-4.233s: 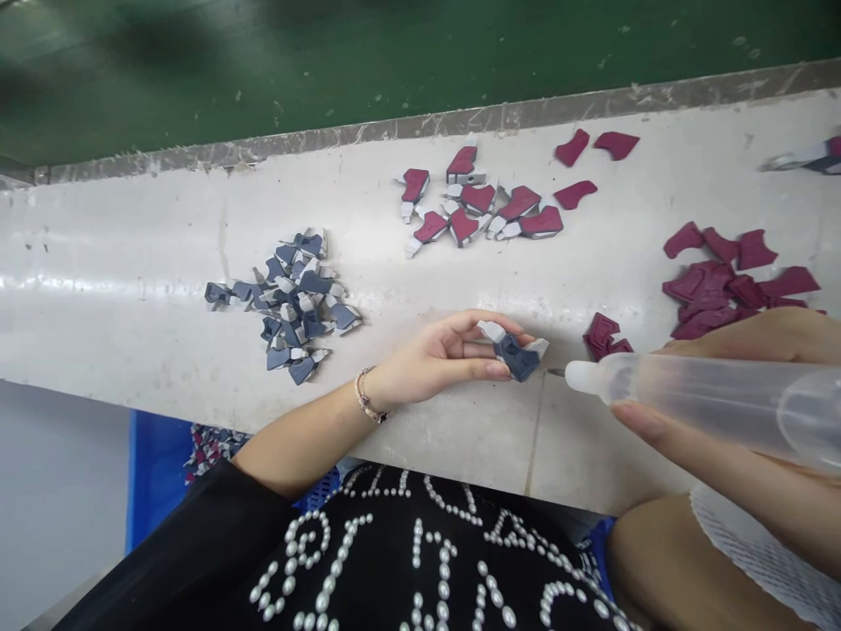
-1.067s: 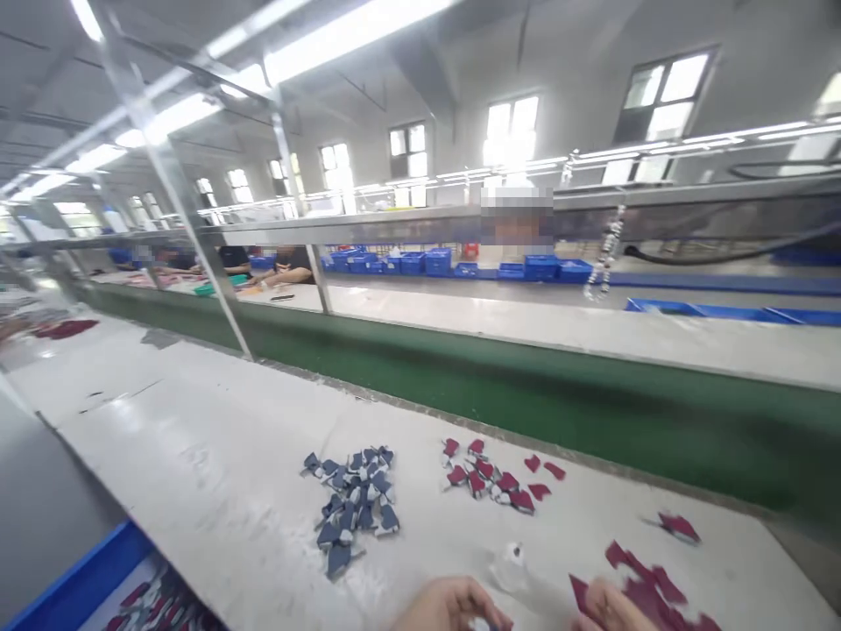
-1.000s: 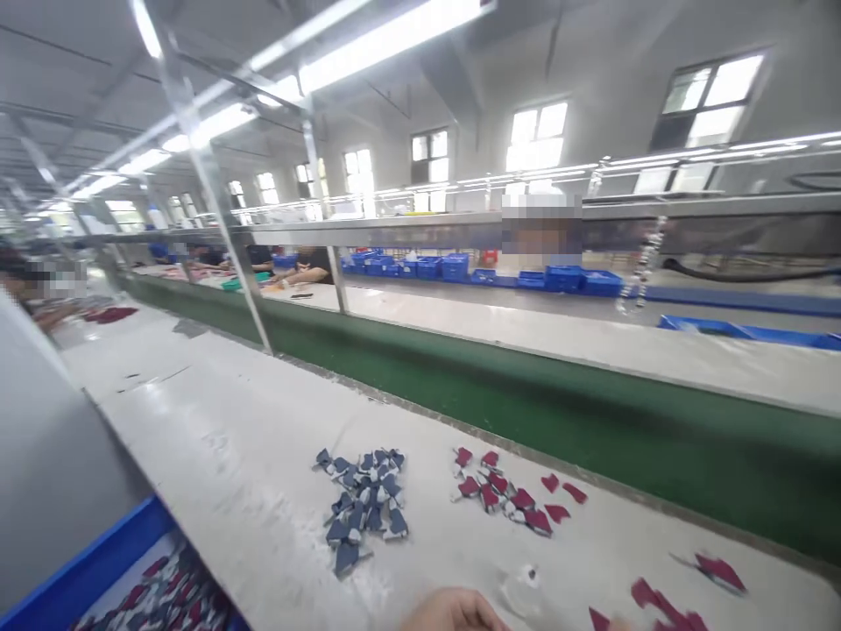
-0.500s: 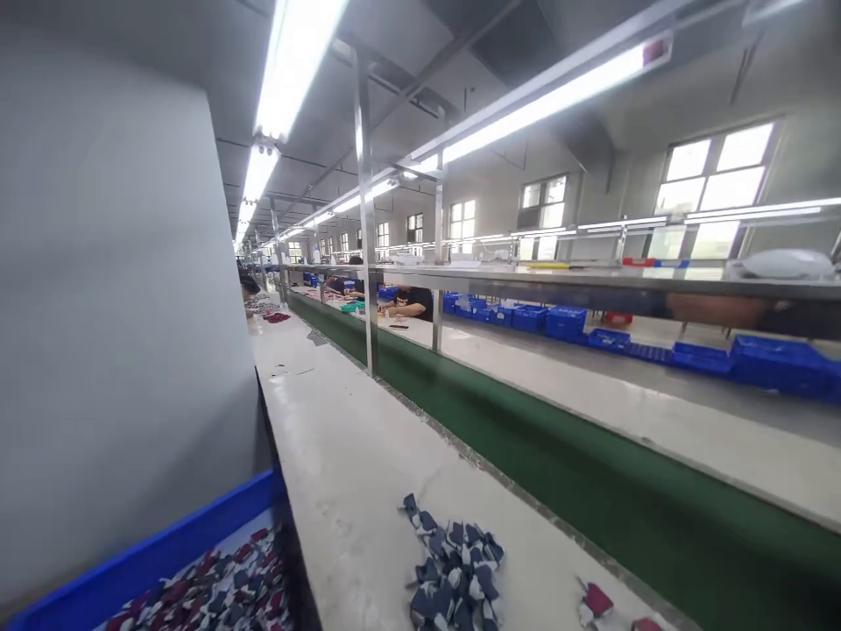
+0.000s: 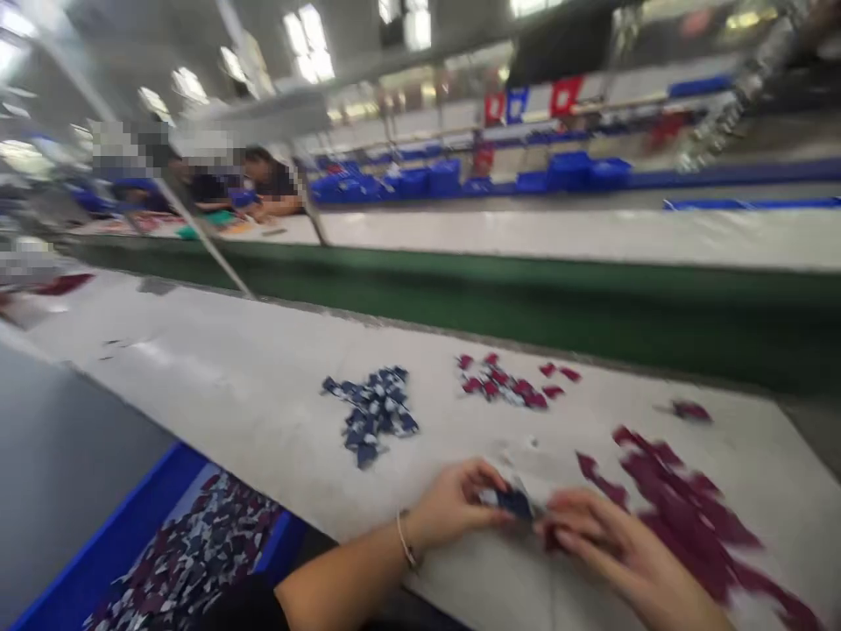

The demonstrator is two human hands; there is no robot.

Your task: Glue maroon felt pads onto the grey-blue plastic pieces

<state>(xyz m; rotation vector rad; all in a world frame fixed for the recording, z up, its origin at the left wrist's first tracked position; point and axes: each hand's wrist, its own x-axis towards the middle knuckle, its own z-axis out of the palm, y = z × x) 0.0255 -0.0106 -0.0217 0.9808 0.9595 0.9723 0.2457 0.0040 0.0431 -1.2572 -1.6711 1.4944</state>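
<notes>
My left hand (image 5: 456, 504), with a thin band at the wrist, is pinched on a small navy fabric piece (image 5: 514, 503) with a pale part beside it. Close by on the right, my right hand (image 5: 608, 535) is closed on a small dark maroon piece (image 5: 553, 536); blur hides its exact shape. A heap of navy and white pieces (image 5: 374, 410) lies on the white table beyond my left hand. Farther back is a scatter of maroon and white pieces (image 5: 499, 384). Beside my right hand spreads a larger pile of maroon pieces (image 5: 683, 499).
Low on the left, a blue bin (image 5: 124, 539) holds many mixed maroon, navy and pale pieces. A green strip (image 5: 460, 294) runs behind the white table (image 5: 216, 350). Other people (image 5: 272, 184) sit at the far bench, near several blue crates (image 5: 443, 180).
The view has swung right and down, blurring the picture. Both my hands and the maroon pile are now in sight; neither hand was visible over the table before.
</notes>
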